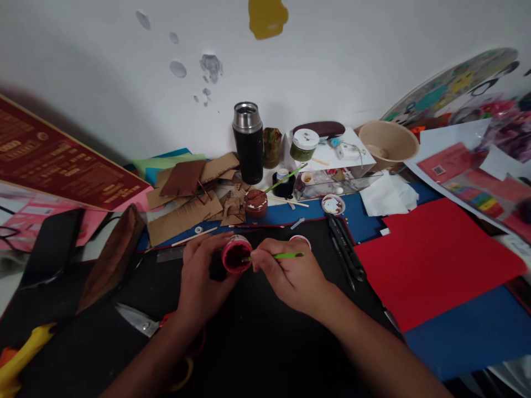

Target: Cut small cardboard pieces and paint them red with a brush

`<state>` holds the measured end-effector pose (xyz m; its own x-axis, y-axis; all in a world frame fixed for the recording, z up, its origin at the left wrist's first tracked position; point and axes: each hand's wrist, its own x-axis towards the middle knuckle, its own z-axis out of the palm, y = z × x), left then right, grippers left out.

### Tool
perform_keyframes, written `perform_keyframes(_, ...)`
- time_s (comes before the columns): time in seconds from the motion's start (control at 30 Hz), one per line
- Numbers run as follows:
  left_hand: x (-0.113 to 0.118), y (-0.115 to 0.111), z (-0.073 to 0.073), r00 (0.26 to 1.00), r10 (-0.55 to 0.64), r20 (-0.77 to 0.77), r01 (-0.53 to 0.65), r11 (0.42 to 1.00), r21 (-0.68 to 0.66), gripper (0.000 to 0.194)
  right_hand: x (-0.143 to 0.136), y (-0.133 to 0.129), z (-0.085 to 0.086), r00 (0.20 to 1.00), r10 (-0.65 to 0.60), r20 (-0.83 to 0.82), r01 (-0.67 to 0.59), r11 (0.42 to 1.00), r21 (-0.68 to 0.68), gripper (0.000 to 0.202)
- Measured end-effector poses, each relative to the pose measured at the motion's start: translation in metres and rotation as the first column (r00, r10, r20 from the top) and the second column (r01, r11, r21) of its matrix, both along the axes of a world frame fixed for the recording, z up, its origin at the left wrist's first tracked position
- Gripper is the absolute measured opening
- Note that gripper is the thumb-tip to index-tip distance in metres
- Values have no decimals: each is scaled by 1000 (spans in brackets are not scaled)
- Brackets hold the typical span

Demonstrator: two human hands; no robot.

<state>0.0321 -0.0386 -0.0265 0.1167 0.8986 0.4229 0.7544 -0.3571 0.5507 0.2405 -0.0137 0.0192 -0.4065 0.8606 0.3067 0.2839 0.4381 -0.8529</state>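
Observation:
My left hand (205,276) holds a small jar of red paint (237,255), its mouth tilted toward me and its inside coated dark red. Pinched in my right hand (290,271) is a green-handled paintbrush (289,255), whose tip reaches into the jar's mouth. Just behind my right hand lies a round lid (300,241), partly hidden. Beyond the jar stands a pot of brown paint (256,203). Under my left forearm, scissors (141,320) lie on the black mat (265,337), their handles mostly covered.
A black thermos (248,143) stands at the back beside cardboard scraps (186,215). To the right are a black utility knife (346,249), a red sheet (440,260) and a beige bowl (389,142). On the left lie a brown boat-shaped piece (114,257) and a phone (52,247).

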Motion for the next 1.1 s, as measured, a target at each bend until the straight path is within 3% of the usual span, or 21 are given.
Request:
perform_keyframes(0.23,-4,-1,0,999,22,-36,-22,1000,15,45,5,3,1,1000,-6,-6,6,1000,-20,41)
perform_keyframes(0.43,-5,1,1,999,23,-25,-22,997,72,44,6,2,4,995,20,-99,-32,991,-127,42)
perform_keyframes(0.7,-6,1,4,1000,1,-6,0,995,103,46,7,4,9,974,93,-207,-110,991,-77,48)
perform_keyframes(1.1,-8,1,0,1000,23,7,-24,996,91,48,11,5,10,979,106,-173,-115,992,-44,42)
